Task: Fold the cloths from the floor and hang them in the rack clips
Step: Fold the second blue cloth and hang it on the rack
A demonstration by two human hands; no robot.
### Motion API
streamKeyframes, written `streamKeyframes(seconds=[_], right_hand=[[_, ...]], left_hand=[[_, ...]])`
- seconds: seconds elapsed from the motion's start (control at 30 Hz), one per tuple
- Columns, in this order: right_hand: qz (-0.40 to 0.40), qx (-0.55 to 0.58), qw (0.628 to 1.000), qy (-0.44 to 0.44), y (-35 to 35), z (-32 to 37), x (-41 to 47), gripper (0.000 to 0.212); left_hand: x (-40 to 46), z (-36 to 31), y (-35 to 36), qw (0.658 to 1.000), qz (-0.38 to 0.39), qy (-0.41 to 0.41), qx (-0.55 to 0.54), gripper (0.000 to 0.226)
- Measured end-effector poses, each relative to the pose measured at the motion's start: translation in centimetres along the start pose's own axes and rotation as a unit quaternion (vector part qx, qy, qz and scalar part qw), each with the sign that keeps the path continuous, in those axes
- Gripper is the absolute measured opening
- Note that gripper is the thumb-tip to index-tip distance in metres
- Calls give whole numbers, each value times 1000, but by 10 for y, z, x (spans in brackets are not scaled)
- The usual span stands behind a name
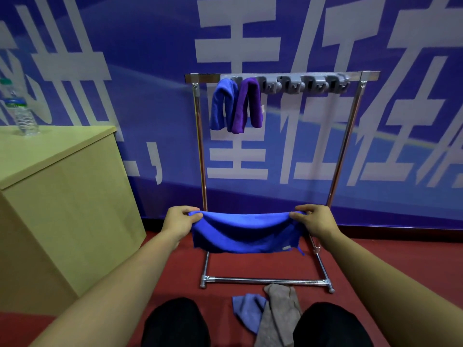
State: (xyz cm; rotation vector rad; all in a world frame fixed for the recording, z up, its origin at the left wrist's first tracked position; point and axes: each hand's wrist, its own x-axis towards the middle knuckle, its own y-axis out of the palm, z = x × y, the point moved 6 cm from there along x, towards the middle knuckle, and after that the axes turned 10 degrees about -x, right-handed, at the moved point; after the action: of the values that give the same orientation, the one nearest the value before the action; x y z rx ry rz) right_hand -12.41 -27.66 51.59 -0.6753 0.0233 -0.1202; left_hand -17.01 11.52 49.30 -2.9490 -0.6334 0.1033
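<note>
I hold a bright blue cloth (244, 234) stretched in the air in front of the rack, folded over so it hangs as a wide band. My left hand (181, 220) pinches its left top corner and my right hand (313, 219) pinches its right top corner. The metal rack (343, 151) stands against the wall with a row of grey clips (303, 83) along its top bar. A blue cloth (221, 103) and a purple cloth (248, 103) hang from the leftmost clips. On the red floor lie a pale blue cloth (246, 311) and a grey-brown cloth (280, 314).
A beige cabinet (62, 196) stands at the left with a clear plastic bottle (21, 111) on top. A blue banner wall (150, 71) runs behind the rack. My dark-clad knees (175, 324) are at the bottom edge, either side of the floor cloths.
</note>
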Motion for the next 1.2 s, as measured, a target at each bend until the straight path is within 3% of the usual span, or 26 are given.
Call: streamKeyframes(seconds=[0.07, 0.23, 0.4, 0.5, 0.67, 1.0, 1.2], right_hand=[[22, -17, 1000, -9, -1, 3, 1, 37], [14, -31, 999, -11, -8, 5, 2, 25], [-2, -1, 1000, -15, -9, 6, 2, 39], [-37, 54, 998, -25, -14, 8, -1, 32], [-70, 50, 995, -57, -22, 13, 0, 25], [-149, -44, 983, -102, -33, 25, -4, 18], [-139, -17, 982, -124, -29, 28, -8, 4]], left_hand=[[1, -6, -5, 999, -10, 26, 43, 9], [5, -12, -11, 992, -4, 43, 117, 3], [0, -28, -9, 987, -23, 81, 134, 33], [-3, -31, -9, 993, -24, 84, 75, 36], [-7, -33, -13, 993, -73, 96, -8, 25], [-15, -48, -11, 970, -152, 157, 106, 18], [-12, -43, -6, 974, -132, 158, 96, 7]])
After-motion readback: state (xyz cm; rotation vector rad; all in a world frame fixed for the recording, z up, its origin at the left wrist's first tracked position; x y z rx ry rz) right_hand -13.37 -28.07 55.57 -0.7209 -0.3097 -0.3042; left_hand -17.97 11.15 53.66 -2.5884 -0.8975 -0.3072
